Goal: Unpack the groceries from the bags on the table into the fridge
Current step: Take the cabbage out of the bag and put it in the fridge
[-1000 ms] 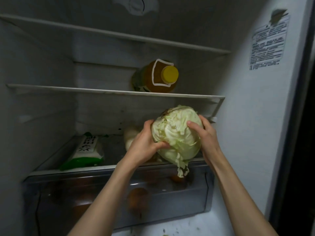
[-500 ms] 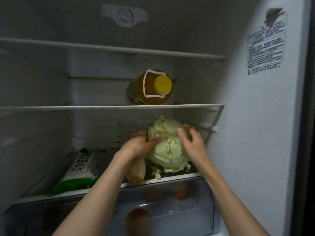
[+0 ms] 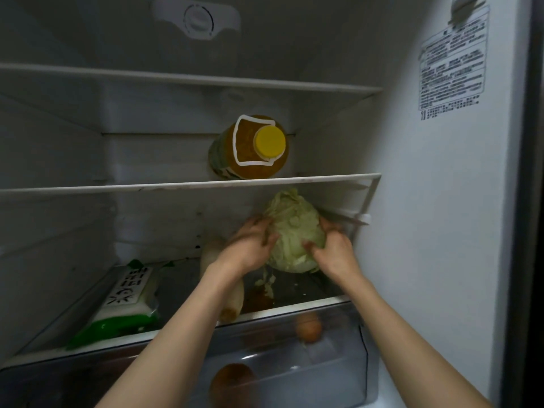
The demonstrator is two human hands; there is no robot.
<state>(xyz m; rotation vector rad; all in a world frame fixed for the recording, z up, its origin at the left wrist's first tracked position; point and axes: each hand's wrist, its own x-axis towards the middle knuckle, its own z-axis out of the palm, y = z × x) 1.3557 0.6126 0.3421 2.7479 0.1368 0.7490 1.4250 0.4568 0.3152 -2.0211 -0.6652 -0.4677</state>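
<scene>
Deeper into the fridge (image 3: 441, 231) now goes the cabbage (image 3: 295, 231) — from the shelf's front edge to the back right corner, under the oil bottle (image 3: 250, 148). Left hand (image 3: 250, 248) and right hand (image 3: 334, 248) clasp its sides, equally near — it looks just off the glass.

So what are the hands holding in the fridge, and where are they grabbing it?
A cabbage. The left hand and right hand grip its two opposite sides.
</scene>
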